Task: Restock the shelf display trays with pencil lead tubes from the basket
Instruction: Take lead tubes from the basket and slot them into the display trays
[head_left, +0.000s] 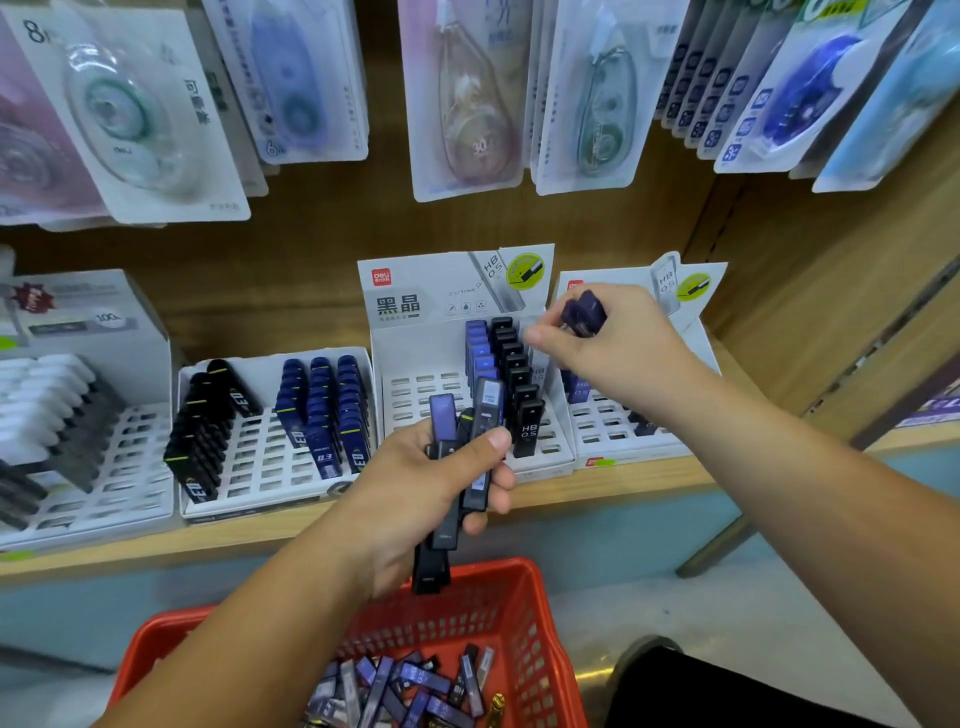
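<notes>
— What's in our right hand (618, 353)?
— One blue lead tube (584, 312), pinched in curled fingers. The arm reaches forward over the right-hand display tray (602, 415).
— And our left hand (415, 493)?
— It grips a bundle of lead tubes (485, 410), thumb across them, before the middle tray (421, 389) and above the red basket (519, 618), where loose tubes (410, 686) lie.

Basket (524, 613) (holding tubes (410, 686)) before shelf trays (415, 395).
</notes>
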